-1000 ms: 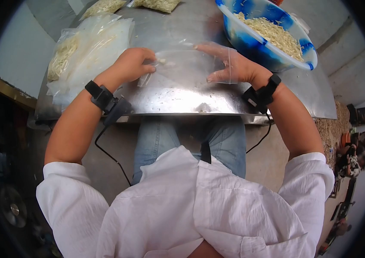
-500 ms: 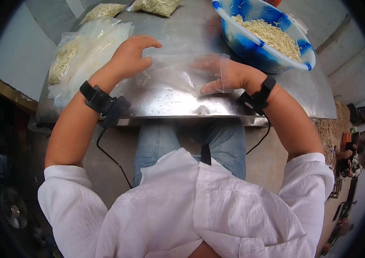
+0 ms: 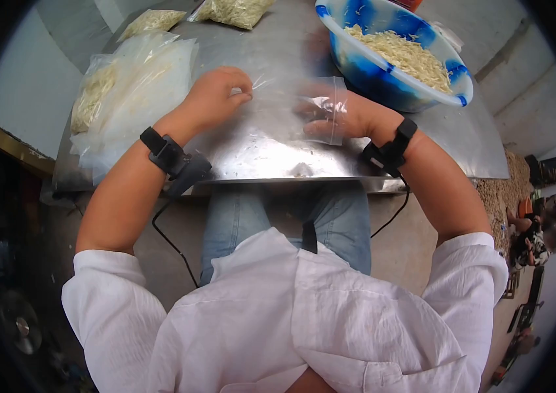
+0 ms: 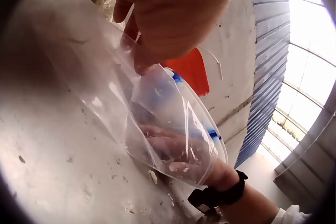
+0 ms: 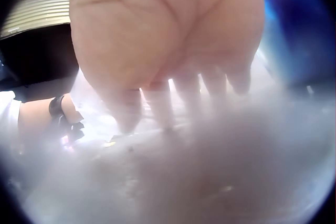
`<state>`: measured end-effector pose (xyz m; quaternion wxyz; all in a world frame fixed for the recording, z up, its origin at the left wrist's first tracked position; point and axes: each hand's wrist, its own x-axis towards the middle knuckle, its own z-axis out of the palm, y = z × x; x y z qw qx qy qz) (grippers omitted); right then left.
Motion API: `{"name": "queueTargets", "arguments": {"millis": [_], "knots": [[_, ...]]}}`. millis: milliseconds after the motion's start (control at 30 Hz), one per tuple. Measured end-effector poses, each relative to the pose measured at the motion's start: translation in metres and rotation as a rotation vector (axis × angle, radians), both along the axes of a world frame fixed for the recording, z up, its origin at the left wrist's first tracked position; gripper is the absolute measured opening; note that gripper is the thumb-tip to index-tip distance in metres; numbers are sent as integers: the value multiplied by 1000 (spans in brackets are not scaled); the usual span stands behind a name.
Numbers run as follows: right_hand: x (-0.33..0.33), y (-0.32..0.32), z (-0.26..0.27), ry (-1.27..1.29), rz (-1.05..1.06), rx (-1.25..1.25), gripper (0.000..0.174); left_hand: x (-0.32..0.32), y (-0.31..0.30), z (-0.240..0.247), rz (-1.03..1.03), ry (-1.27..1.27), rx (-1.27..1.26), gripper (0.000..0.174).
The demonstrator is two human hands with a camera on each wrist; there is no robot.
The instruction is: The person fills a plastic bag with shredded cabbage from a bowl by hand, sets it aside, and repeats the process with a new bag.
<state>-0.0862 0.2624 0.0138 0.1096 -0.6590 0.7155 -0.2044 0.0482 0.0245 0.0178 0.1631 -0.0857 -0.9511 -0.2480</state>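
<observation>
Clear plastic bag (image 3: 284, 105): near edge pinched by left hand (image 3: 215, 97); mouth sleeved over right hand (image 3: 340, 116), fingers straight inside. Blue bowl (image 3: 369, 78) just beyond.

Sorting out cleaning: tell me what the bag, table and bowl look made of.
Bag: thin clear plastic film, glossy. It creases, and the right hand inside shows through it.
Table: likely stainless steel, with a brushed grey sheen and blurred reflections.
Bowl: probably plastic, glossy, marbled blue and white.
</observation>
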Motion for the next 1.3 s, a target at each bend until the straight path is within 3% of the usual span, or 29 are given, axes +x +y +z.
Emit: {"name": "queueTargets", "arguments": {"millis": [33, 133, 267, 367, 567, 667, 733, 867, 933, 1000, 1033, 1100, 1233, 1300], "knots": [[-6, 1, -1, 0, -5, -1, 43, 0, -3, 1, 62, -21, 117, 7], [-10, 4, 5, 162, 26, 0, 19, 2, -11, -10, 169, 92, 180, 9], [-5, 16, 25, 246, -57, 43, 16, -1, -12, -21, 245, 98, 274, 12], [-8, 20, 26, 95, -95, -101, 15, 0, -10, -24, 286, 74, 335, 14], [-13, 9, 11, 103, -13, -237, 33, 2, -12, -26, 249, 68, 469, 18], [-10, 0, 11, 28, -48, -186, 56, 10, 0, -16, 194, 182, 357, 23], [-8, -1, 11, -2, -83, -171, 55, 11, 7, -5, 163, 134, 194, 21], [-3, -2, 17, -81, -120, -185, 54, -5, 4, -12, 84, 128, 178, 16], [-1, 2, 28, -144, -144, -198, 52, -10, 7, -14, 79, 189, 211, 13], [-1, 4, 42, 175, -219, -28, 40, -12, 9, -18, 81, 218, 254, 12], [-2, 8, 54, 181, -223, -27, 40, -12, 9, -19, 92, 242, 297, 11], [-3, 25, 89, 127, -208, -59, 29, -14, 9, -22, 113, 266, 364, 10], [-43, 48, 148, -114, -531, -101, 24, -13, 8, -23, 166, 297, 442, 9], [-75, 54, 157, -10, -636, -49, 25, -12, 4, -25, 163, 290, 461, 7]]}}
